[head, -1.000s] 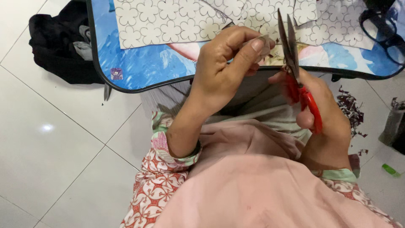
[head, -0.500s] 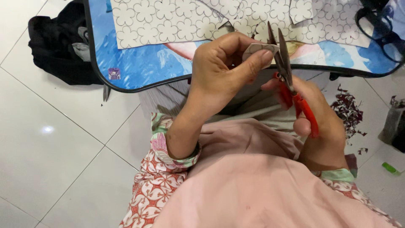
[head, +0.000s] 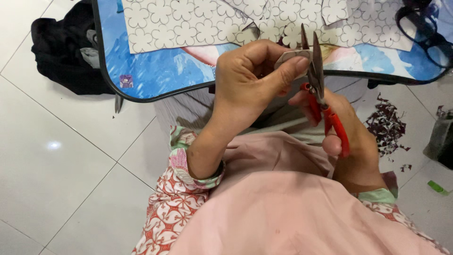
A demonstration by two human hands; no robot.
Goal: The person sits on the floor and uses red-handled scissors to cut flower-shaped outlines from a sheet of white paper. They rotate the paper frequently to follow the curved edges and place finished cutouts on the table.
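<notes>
From the head camera I see my left hand (head: 250, 87) pinching a small paper cutout (head: 289, 57) between thumb and fingers, just above my lap at the near edge of the blue tabletop (head: 155, 71). My right hand (head: 347, 141) is closed around the red handles of the scissors (head: 317, 80), blades slightly parted at the cutout. Sheets printed with flower outlines (head: 188, 23) lie on the tabletop. Dark paper scraps (head: 387, 127) litter the floor tiles.

Glossy white floor tiles (head: 56, 156); shiny printed plastic tabletop (head: 160, 71); matt paper flower sheets (head: 188, 23); grey metal scissors (head: 317, 80) blades, smooth red plastic handles; soft pink cloth (head: 283, 208); black fabric bundle (head: 61, 52).
</notes>
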